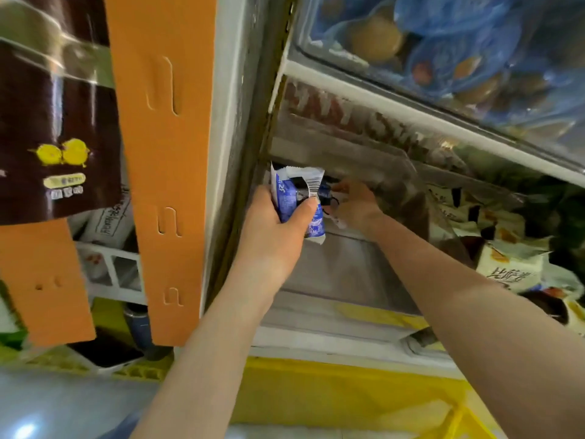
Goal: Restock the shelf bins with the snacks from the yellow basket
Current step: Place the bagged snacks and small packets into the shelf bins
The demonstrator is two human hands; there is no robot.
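An orange upright (164, 153) bounds the shelf's left edge. Just right of it, the left hand (278, 229) grips a bunch of blue-and-white snack packets (300, 198), probably as a ready supply. The right hand (354, 204) pinches one packet deep at the clear bin's (348, 267) back-left corner, seating it. The yellow basket (348, 397) sits below; neighbouring full bins crowd the right.

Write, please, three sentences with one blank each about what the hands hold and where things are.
1. The left hand holds several blue and white snack ____.
2. The right hand reaches into a clear plastic ____ on the shelf.
3. The basket below the arms is ____ in colour.

Missing words: packets; bin; yellow
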